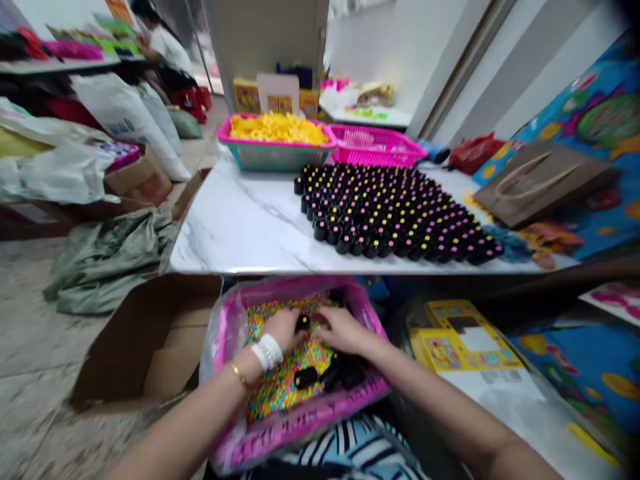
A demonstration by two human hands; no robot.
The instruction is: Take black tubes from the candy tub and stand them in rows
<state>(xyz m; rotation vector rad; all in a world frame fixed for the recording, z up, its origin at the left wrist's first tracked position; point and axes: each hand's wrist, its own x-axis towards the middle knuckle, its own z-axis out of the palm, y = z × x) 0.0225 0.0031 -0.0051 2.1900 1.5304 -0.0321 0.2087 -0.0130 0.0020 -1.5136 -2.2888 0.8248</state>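
Note:
A pink basket (231, 400) lined with clear plastic rests on my lap, filled with small multicoloured beads (267, 393). Over the beads, my left hand (283, 331) is closed around a small black cup-like piece (303, 323) with a yellow bead at its end. My right hand (343, 330) reaches into the beads just right of it, fingers bent and apart, with nothing clearly seen in them; its fingertips are partly hidden and blurred. More black pieces (306, 378) lie on the beads near the basket's front and right side, and a few at the back.
On the white marbled table (235, 223) stand rows of black pieces (390, 207) topped with pink or yellow. Behind them are a basket of yellow parts (280, 130) and a pink basket (377, 143). A cardboard box (150, 347) stands left; yellow boxes (465, 337) lie right. Another person (167, 50) sits far left.

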